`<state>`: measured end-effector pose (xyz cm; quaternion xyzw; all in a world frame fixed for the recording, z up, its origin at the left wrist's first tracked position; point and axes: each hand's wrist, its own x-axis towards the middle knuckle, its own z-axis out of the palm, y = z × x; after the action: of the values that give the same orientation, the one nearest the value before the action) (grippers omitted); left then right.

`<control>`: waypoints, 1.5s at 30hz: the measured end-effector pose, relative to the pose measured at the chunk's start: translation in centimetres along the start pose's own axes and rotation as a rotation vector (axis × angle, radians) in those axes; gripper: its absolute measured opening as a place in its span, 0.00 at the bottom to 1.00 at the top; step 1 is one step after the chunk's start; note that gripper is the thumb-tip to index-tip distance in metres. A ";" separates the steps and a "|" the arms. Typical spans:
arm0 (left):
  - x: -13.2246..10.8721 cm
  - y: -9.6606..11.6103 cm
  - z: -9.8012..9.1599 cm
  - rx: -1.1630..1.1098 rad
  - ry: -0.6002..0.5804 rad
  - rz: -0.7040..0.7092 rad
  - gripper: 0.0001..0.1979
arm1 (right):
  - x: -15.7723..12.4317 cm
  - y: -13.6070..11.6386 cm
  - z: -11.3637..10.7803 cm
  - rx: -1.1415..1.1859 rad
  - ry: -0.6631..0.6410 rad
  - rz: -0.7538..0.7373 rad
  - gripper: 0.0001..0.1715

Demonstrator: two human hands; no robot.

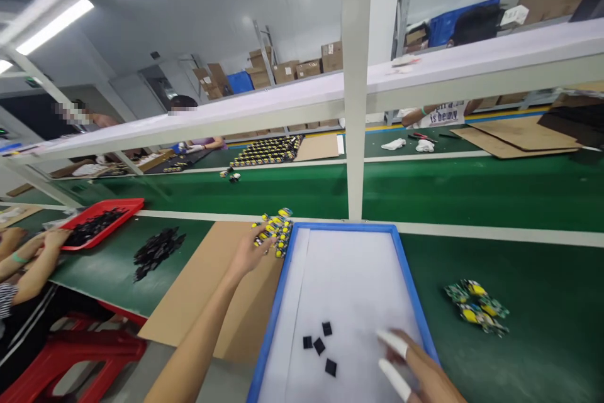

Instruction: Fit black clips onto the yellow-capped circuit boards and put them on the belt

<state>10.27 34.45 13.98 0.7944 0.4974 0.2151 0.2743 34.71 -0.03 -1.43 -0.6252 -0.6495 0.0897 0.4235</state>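
My left hand [248,253] reaches over the far end of a brown cardboard sheet, at a cluster of small circuit boards with yellow parts [278,227]. Its thumb and forefinger are apart at the near edge of the boards; some fingers are hidden. Above the right side of a blue-rimmed tray [397,242] with a white bottom is my right hand [401,365], smeared by motion. White covers sit on two of its fingers, which are spread with nothing visible between them. Several small black square pieces [319,346] lie in the tray, left of my right hand.
More circuit boards [476,305] lie on the green table right of the tray. Left are the cardboard sheet [198,290], a black pile [158,252] and a red tray [134,204] beside a co-worker's hands [54,239]. A white post [355,88] rises behind the tray.
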 end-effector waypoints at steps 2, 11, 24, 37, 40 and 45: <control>-3.1 2.5 3.2 -0.056 -0.226 0.105 0.24 | 1.7 -1.2 -1.6 -0.007 0.033 0.082 0.37; -9.8 8.6 12.4 -0.229 -0.765 0.314 0.30 | 5.1 0.2 -6.5 0.028 0.096 0.037 0.25; -10.9 13.9 13.8 -0.482 -0.782 0.130 0.27 | 5.9 -0.2 -6.5 0.170 0.173 -0.041 0.31; -13.7 11.6 13.6 -0.600 -0.547 -0.162 0.34 | 7.7 -0.3 -6.5 0.152 -0.085 0.058 0.36; -13.9 12.0 13.7 -0.610 -0.553 -0.171 0.33 | 7.5 -0.8 -5.6 0.258 -0.115 0.009 0.30; -14.3 11.9 15.5 -0.591 -0.350 -0.200 0.32 | 6.8 -1.5 -3.1 -0.005 0.067 0.064 0.20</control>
<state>21.90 13.80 8.95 0.6529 0.4344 0.1825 0.5931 36.61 4.41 4.46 -0.6495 -0.6148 0.0806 0.4401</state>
